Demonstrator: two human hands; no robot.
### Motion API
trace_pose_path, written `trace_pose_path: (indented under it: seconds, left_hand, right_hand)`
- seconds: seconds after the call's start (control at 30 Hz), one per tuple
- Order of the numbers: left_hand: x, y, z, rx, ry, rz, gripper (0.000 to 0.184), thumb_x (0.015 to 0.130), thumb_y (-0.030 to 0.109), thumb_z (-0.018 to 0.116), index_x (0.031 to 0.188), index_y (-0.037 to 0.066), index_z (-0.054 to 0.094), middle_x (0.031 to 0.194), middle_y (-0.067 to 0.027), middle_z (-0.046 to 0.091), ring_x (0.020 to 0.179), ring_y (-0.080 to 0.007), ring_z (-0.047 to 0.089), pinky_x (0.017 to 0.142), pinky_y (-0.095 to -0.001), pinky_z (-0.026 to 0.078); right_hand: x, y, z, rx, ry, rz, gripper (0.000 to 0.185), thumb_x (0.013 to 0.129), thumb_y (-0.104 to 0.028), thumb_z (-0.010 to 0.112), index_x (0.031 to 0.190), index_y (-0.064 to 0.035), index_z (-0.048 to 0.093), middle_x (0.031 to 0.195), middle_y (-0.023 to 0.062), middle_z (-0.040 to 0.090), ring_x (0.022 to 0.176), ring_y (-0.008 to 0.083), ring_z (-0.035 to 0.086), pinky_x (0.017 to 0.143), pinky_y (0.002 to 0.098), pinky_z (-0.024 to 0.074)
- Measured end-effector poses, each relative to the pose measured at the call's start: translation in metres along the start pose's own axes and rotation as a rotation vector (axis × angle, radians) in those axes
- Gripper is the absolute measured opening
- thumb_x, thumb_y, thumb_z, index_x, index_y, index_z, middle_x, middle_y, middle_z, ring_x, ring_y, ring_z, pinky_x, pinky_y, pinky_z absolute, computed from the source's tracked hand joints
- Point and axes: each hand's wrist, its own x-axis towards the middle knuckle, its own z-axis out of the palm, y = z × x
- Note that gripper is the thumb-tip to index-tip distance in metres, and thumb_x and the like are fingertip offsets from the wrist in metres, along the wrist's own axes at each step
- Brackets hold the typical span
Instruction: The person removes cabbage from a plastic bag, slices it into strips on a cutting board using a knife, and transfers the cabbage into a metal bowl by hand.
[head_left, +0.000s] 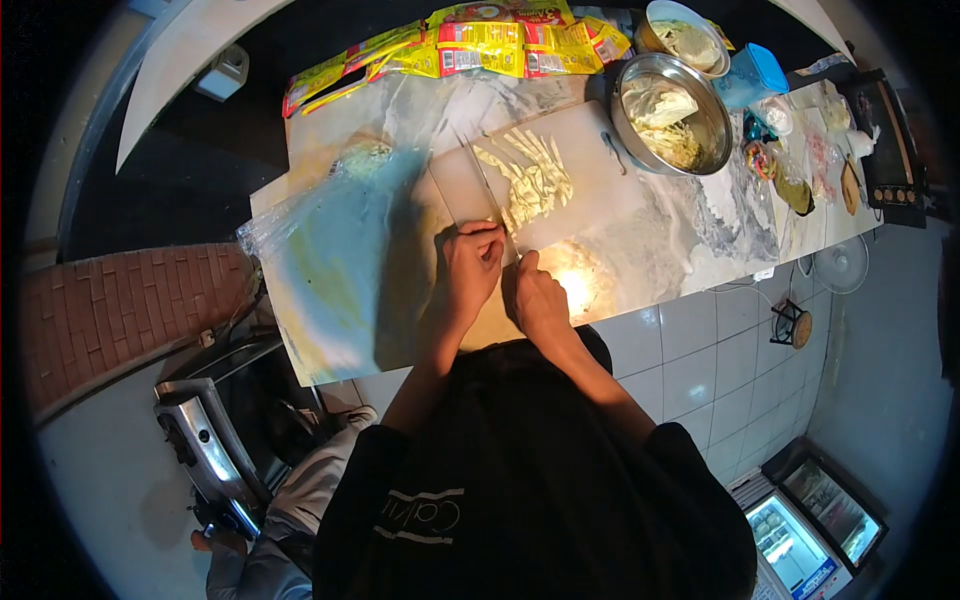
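On the marble-patterned table lies a pale cutting board (595, 205) with a pile of thin, pale yellow strips (535, 175). My right hand (540, 298) is closed round the handle of a knife, whose narrow blade (483, 178) points away from me along the left side of the strips. Left of the knife, my left hand (475, 258) has its fingers drawn together near the board's front edge, close to the blade. Whatever those fingers hold is too small to make out.
A steel bowl (718, 130) with pale leafy pieces stands at the back right, a smaller bowl (722, 62) behind it. Yellow packets (480, 50) line the back edge. Clear plastic (275, 230) lies left. Another person (300, 500) is at the lower left beside an appliance.
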Motion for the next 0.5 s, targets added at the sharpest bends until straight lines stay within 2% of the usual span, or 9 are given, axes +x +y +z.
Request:
trace_pose_path:
  seconds: [0.2,0.43,0.5]
  left_hand:
    - [0.000,0.001,0.000,-0.011,-0.003,-0.015,0.011,0.083,-0.009,0.066,0.093,-0.010,0.070,0.102,-0.0165,0.067,0.083,-0.0261,0.073,0.069,-0.0283,0.058]
    - [-0.002,-0.009,0.005,-0.027,0.051,0.033,0.012,0.081,-0.009,0.066,0.092,-0.008,0.071,0.099,-0.0184,0.068,0.080,-0.0268,0.073,0.068,-0.0290,0.057]
    - [0.000,-0.001,0.003,0.082,0.048,0.073,0.014,0.080,-0.010,0.066,0.092,-0.006,0.072,0.096,-0.0186,0.068,0.079,-0.0261,0.073,0.066,-0.0298,0.057]
  right_hand:
    - [0.003,0.004,0.009,-0.027,0.028,-0.014,0.018,0.088,-0.003,0.055,0.097,0.0024,0.041,0.072,0.0250,0.066,0.069,0.0406,0.069,0.060,0.0463,0.0564]
    - [0.001,0.014,0.001,-0.022,0.060,-0.072,0.021,0.088,-0.005,0.056,0.099,0.0019,0.040,0.072,0.0260,0.066,0.070,0.0425,0.068,0.061,0.0477,0.0560]
    - [-0.004,0.023,-0.001,-0.031,0.047,-0.057,0.014,0.096,-0.013,0.046,0.100,-0.0014,0.040,0.073,0.0283,0.064,0.068,0.0469,0.065,0.060,0.0549,0.0511]
